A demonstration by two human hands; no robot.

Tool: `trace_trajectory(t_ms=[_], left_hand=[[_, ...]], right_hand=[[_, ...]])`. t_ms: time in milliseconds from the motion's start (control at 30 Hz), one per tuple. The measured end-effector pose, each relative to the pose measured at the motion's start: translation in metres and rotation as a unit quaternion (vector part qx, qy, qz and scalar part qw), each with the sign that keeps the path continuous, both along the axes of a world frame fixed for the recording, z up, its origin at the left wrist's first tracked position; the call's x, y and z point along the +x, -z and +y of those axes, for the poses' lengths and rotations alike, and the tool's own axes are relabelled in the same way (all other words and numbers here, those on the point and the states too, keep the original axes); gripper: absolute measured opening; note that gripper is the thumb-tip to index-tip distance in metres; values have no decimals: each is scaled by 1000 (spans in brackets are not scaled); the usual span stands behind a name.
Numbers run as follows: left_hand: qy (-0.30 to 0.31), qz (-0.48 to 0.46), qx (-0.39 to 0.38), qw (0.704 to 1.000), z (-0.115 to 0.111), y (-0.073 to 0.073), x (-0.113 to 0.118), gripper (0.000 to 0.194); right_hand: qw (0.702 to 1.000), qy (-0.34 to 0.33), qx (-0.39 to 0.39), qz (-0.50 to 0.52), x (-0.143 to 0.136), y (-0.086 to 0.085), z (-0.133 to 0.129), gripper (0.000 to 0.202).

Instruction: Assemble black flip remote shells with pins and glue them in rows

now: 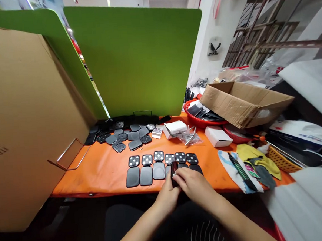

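My left hand (167, 195) is closed around a small black flat piece (174, 167), held tilted up above the front of the table. The fingers of my right hand (192, 181) pinch at its near right side, partly covering it. A small pale spot shows at my right fingertips; I cannot make out what it is. Behind my hands lies a row of several opened black folding pieces, each with a white-dotted square half (158, 156) at the back and a plain rounded half (146, 176) at the front. My hands hide some of the right-hand ones.
A loose pile of black pieces (135, 144) lies farther back by the green partition (136, 59). White boxes (218, 136), a red basin (203, 123) and a cardboard box (246, 102) stand to the right. Cloths with dark pens (241, 171) lie nearer. A large carton (18, 120) flanks the left.
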State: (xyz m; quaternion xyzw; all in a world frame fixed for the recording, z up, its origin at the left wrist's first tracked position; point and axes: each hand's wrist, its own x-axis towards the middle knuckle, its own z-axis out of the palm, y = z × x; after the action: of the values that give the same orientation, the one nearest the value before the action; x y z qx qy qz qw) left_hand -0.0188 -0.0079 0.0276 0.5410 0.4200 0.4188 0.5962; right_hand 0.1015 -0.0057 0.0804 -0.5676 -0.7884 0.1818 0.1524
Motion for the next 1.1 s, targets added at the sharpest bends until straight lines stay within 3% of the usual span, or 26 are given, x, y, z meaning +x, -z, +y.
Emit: trace_trajectory(t_ms=[133,267,400,467,533,600,633,700,867,967,1100], left_hand=[[12,75,46,996,12,8,-17,66],[29,79,50,995,22,14,-30,63],[41,44,6,998,29,19,-31,47],[41,-12,-79,996,32,22,-30,41],[38,-92,-197,975,35,26,-31,42],[27,-150,-270,951,38,29,-34,48],[15,-162,-277,947,40,29,-36,50],[-9,-146,-250,957,42,28,-39,49],[-31,61,-69,995,39,18,-45,48],[-29,174,20,984,33,16,-48,50],[-5,262,57,963,22,19,-53,54]], right_hand=[[994,-9,-6,-108,-12,1,11,23],[997,-12,-56,-49,-18,4,27,23],[993,7,-109,47,-22,19,45,22],[964,-9,-206,167,-20,30,52,26],[898,-2,-311,312,-15,40,58,38],[851,42,-344,395,-11,46,62,50],[851,63,-330,404,-10,48,63,52],[878,69,-291,373,-10,46,64,47],[952,17,-200,230,-21,27,60,29],[979,-5,-149,136,-27,19,55,28],[991,-17,-123,50,-32,17,48,27]])
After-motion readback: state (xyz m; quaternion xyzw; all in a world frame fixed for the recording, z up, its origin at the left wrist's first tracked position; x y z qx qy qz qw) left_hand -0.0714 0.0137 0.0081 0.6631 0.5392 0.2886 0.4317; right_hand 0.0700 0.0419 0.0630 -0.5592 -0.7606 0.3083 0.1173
